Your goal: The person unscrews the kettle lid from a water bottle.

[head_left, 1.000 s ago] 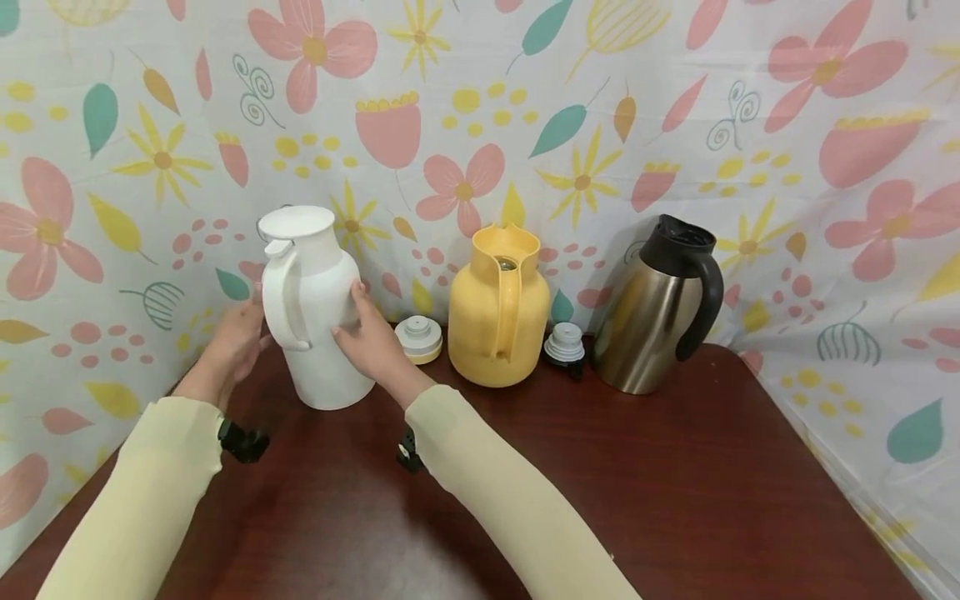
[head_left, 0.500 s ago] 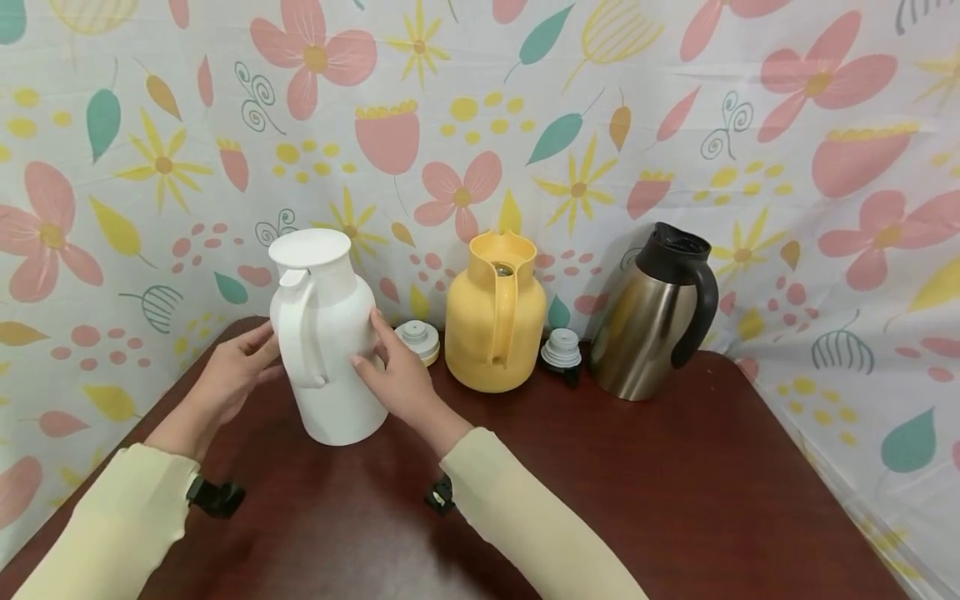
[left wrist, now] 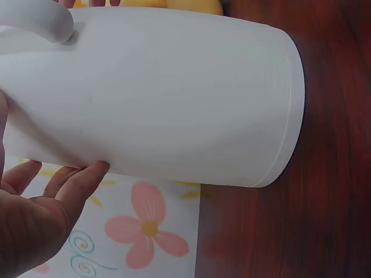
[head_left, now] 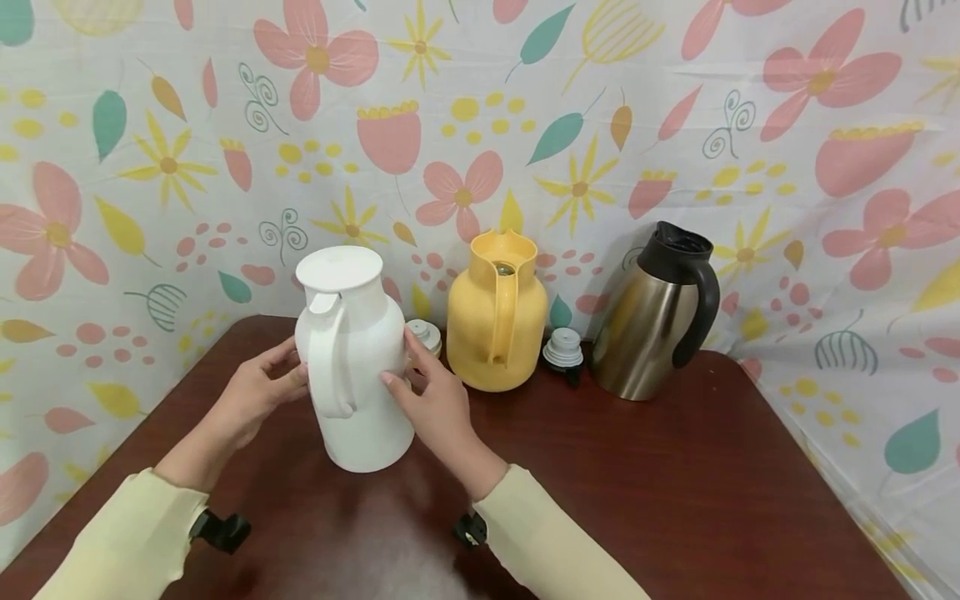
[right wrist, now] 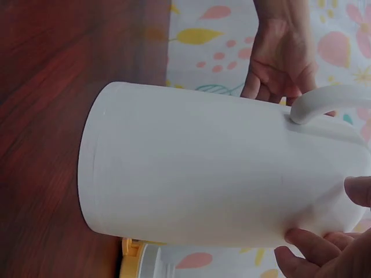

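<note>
Both hands hold a white thermos jug [head_left: 367, 429] at the left of the table, its flat top covered and its handle turned toward me. My left hand [head_left: 258, 392] grips the left side of the body beside the handle; in the left wrist view its fingertips [left wrist: 95, 169] press the jug's wall. On the other side, my right hand [head_left: 438, 404] has its thumb on the front and fingers round the right side. In the right wrist view, the jug's base [right wrist: 90, 168] shows close over the dark tabletop.
Behind the jug's right side is a white and yellow stopper [head_left: 429, 335], partly hidden. A yellow jug [head_left: 487, 333] stands beside it, then a white stopper [head_left: 563, 346] and a steel jug [head_left: 637, 333] with a black handle. A flowered cloth [head_left: 637, 108] hangs behind the dark red table [head_left: 637, 483].
Both hands have brought the white jug toward me and to the right. The left hand has come round from further back along its side. The other jugs stay in place.
</note>
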`<state>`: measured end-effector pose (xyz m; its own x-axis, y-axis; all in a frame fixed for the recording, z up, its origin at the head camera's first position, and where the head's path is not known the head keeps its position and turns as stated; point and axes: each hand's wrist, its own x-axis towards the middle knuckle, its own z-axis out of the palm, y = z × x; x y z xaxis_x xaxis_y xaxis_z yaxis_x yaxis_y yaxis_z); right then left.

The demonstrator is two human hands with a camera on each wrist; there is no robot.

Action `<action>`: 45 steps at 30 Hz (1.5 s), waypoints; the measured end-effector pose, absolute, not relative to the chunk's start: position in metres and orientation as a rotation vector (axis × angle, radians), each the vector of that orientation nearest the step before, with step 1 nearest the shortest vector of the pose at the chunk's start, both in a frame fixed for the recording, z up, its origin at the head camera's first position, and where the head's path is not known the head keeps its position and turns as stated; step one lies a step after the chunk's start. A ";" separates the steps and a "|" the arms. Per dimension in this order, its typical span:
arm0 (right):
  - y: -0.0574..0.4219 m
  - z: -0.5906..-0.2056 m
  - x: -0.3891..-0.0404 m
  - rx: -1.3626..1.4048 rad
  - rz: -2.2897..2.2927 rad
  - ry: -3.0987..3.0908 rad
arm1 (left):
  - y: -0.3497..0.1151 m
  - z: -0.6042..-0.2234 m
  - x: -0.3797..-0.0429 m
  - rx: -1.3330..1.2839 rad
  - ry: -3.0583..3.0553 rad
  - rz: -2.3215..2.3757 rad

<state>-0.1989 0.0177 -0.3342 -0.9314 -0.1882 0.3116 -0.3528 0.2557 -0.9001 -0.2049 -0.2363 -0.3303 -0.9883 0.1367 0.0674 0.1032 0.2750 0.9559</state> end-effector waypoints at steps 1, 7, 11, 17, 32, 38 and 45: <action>0.019 -0.335 -0.197 0.505 1.770 -2.357 | -0.234 -0.330 -0.203 0.238 2.491 1.849; 0.031 -0.337 -0.191 0.453 1.783 -2.234 | -0.219 -0.330 -0.193 0.222 2.510 1.875; 0.042 -0.339 -0.188 0.420 1.769 -2.196 | -0.207 -0.332 -0.187 0.197 2.493 1.929; 0.063 -0.343 -0.179 0.402 1.733 -2.213 | -0.192 -0.332 -0.179 0.220 2.588 1.805; 0.104 -0.355 -0.165 0.319 1.868 -2.248 | -0.155 -0.332 -0.163 0.280 2.693 1.726; 0.117 -0.354 -0.157 0.215 1.790 -2.312 | -0.139 -0.335 -0.158 0.262 2.689 1.755; 0.130 -0.351 -0.151 0.147 1.746 -2.337 | -0.124 -0.337 -0.156 0.308 2.620 1.828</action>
<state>-0.1508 0.1304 -0.3510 -0.9707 0.0512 0.2346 -0.2105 0.2887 -0.9340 -0.1565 -0.1241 -0.3370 -0.9793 0.1180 0.1647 0.1953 0.3334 0.9224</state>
